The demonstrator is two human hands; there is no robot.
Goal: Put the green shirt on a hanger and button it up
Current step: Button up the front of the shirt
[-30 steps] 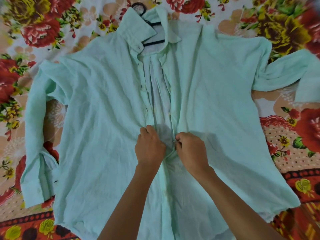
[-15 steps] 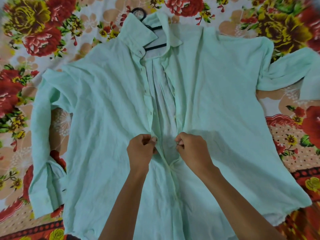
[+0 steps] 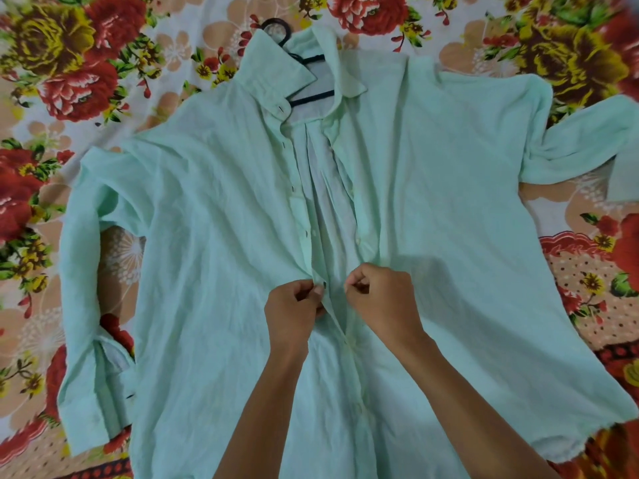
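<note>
Soft, even indoor light falls from above, fairly bright and without glare. The pale green shirt (image 3: 214,257) shows gentle shading in its creases. A faint grey shadow lies on the cloth just beside the right hand (image 3: 383,299), toward the right. The middle of the view is sharp enough. Toward the corners the floral bedsheet (image 3: 52,57) smears and bends, most at the top right.
</note>
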